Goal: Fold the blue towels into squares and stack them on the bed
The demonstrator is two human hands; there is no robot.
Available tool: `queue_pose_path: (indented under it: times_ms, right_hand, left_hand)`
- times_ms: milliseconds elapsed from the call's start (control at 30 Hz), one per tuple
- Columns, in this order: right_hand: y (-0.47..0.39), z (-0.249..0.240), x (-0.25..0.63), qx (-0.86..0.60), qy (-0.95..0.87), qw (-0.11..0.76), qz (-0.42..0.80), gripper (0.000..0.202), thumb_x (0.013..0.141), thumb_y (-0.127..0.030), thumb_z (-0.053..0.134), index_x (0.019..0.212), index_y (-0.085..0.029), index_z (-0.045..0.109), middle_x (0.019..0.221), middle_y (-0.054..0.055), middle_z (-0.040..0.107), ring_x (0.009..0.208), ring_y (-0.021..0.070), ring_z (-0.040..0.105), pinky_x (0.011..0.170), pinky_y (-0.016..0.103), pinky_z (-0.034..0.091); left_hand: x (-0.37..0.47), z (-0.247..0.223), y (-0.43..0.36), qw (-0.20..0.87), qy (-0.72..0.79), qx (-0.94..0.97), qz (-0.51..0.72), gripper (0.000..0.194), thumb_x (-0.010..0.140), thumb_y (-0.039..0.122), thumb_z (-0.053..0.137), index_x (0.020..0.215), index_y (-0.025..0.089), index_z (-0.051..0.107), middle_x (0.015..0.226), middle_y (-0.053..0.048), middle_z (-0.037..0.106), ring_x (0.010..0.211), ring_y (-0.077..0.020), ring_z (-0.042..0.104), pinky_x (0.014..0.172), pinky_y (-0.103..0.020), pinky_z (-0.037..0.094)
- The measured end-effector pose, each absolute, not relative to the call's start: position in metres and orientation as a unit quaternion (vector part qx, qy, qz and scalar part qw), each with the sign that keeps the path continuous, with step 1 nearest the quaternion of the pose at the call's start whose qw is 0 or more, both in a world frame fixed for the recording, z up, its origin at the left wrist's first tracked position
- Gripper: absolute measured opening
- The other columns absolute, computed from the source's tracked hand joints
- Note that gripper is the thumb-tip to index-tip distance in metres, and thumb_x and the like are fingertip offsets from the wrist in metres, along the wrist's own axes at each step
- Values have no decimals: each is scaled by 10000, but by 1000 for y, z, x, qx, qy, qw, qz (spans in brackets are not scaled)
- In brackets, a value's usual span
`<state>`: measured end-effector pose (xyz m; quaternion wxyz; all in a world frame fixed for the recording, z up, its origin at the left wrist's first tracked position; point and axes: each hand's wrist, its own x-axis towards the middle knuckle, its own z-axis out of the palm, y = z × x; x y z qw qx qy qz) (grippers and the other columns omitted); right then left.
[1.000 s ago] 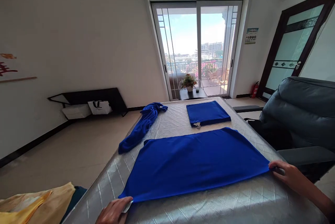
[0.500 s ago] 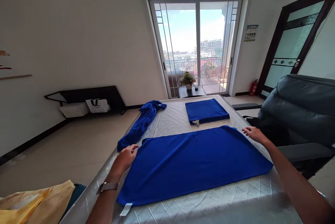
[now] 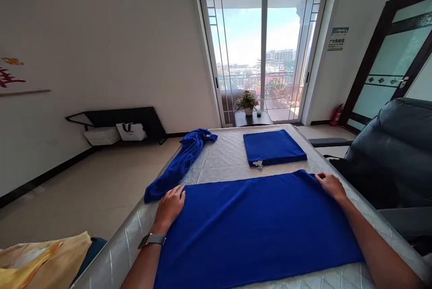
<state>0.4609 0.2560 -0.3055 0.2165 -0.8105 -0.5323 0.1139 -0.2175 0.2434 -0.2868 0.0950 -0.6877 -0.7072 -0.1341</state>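
Observation:
A wide blue cloth (image 3: 253,228) lies spread over the quilted mattress (image 3: 222,156) in front of me, its far edge fairly straight. My left hand (image 3: 171,205), with a watch on the wrist, has its fingers curled over the cloth's far left corner. At the far right corner my right hand (image 3: 330,184) pinches the edge between thumb and fingers. Beyond the cloth sits a flat folded stack of blue cloth (image 3: 273,146) with a white label at its front. Another blue cloth (image 3: 184,158) lies crumpled along the mattress's left side.
A dark padded armchair (image 3: 401,154) stands close on the right. Yellow and tan fabric (image 3: 47,259) lies at the lower left. Past the mattress are a small table with a potted plant (image 3: 248,102) and a sliding glass door (image 3: 265,55). A black bench (image 3: 124,120) stands by the left wall.
My right hand has come in from beside the cloth and taken its far right corner. The left hand has closed onto the far left corner. My view has shifted slightly.

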Motion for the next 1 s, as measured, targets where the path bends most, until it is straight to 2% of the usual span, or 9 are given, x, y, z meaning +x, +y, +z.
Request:
queue_pose_path:
  times_ms: [167, 333, 467, 567, 667, 833, 1000]
  right_hand:
    - [258, -305, 460, -827, -500, 256, 36, 360, 996, -427, 426, 1153, -214, 670, 1092, 95, 760, 985, 269, 700, 780, 336, 477]
    - [251, -301, 444, -796, -561, 218, -69, 388, 999, -371, 381, 1168, -187, 679, 1242, 135, 695, 1157, 309, 620, 982, 419, 463]
    - [246, -306, 422, -729, -660, 179, -22, 494, 1014, -461, 345, 1336, -221, 633, 1433, 96, 601, 1309, 284, 538, 1107, 421, 407]
    - [245, -319, 412, -712, -692, 117, 14, 616, 1024, -547, 287, 1524, -235, 469, 1604, 59, 423, 1480, 286, 353, 1211, 471, 286]
    - [246, -328, 413, -712, -699, 69, 27, 653, 1033, -573, 229, 1592, -259, 352, 1658, 29, 320, 1537, 271, 233, 1251, 493, 192]
    - [248, -332, 428, -728, -684, 49, 22, 618, 1041, -557, 183, 1610, -336, 283, 1685, -4, 244, 1552, 249, 187, 1249, 510, 188]
    - [247, -333, 432, -753, -656, 30, 22, 611, 1047, -512, 157, 1625, -326, 225, 1695, 1, 211, 1554, 216, 176, 1247, 507, 179]
  left_hand:
    - [-220, -292, 248, 121, -705, -688, -121, 523, 988, 335, 314, 1278, 117, 690, 1348, -140, 679, 1243, -305, 611, 1064, -438, 484]
    - [-218, -287, 247, 136, -692, -697, -132, 529, 979, 314, 304, 1302, 105, 667, 1348, -144, 676, 1241, -299, 610, 1088, -432, 467]
    - [-213, -288, 250, 111, -672, -715, -159, 529, 985, 343, 312, 1323, 118, 651, 1382, -134, 656, 1295, -263, 587, 1156, -412, 415]
    - [-210, -297, 253, 51, -651, -746, -128, 576, 1012, 437, 302, 1433, 146, 567, 1514, -105, 552, 1429, -237, 469, 1222, -406, 330]
    - [-211, -307, 255, 6, -662, -746, -80, 631, 1032, 471, 269, 1550, 140, 409, 1624, -109, 394, 1524, -238, 310, 1260, -438, 238]
    - [-217, -313, 257, -2, -673, -739, -42, 624, 1046, 436, 253, 1587, 133, 325, 1669, -124, 262, 1557, -254, 201, 1265, -473, 194]
    - [-223, -311, 256, -20, -671, -740, -35, 641, 1045, 450, 253, 1607, 140, 259, 1678, -111, 233, 1558, -238, 196, 1265, -468, 185]
